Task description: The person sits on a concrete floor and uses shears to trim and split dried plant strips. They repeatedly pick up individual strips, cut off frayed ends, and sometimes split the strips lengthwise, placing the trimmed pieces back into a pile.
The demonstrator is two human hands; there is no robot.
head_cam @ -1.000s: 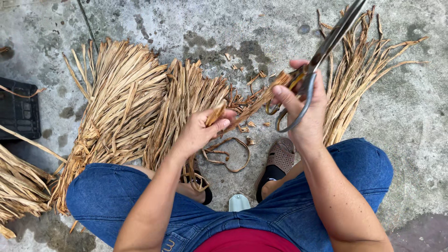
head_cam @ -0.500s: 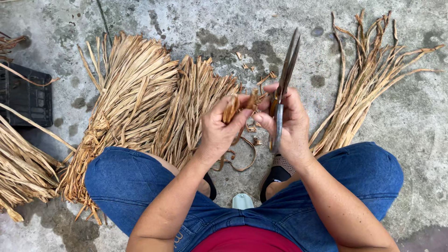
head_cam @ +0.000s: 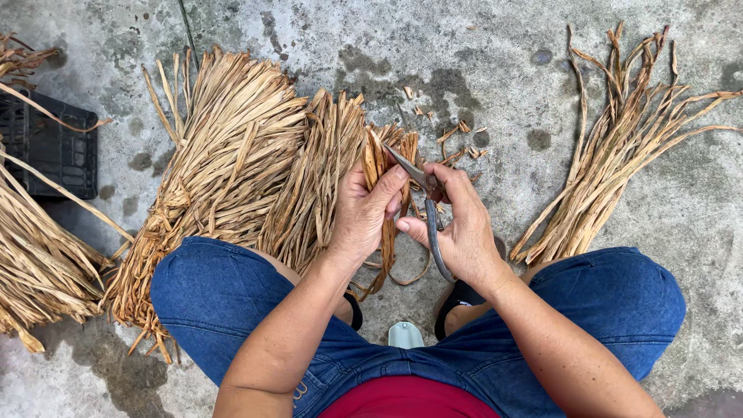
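Gripping a dry, fibrous straw strip, the left hand meets the right hand, clamped on metal scissors, now tilted lower than before.

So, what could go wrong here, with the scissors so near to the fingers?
The scissors in the right hand point at the left hand, whose thumb lies close to the blades: a cut seems possible. The dry strip held there may slip or split unevenly. Small offcuts on the concrete floor could scatter further.
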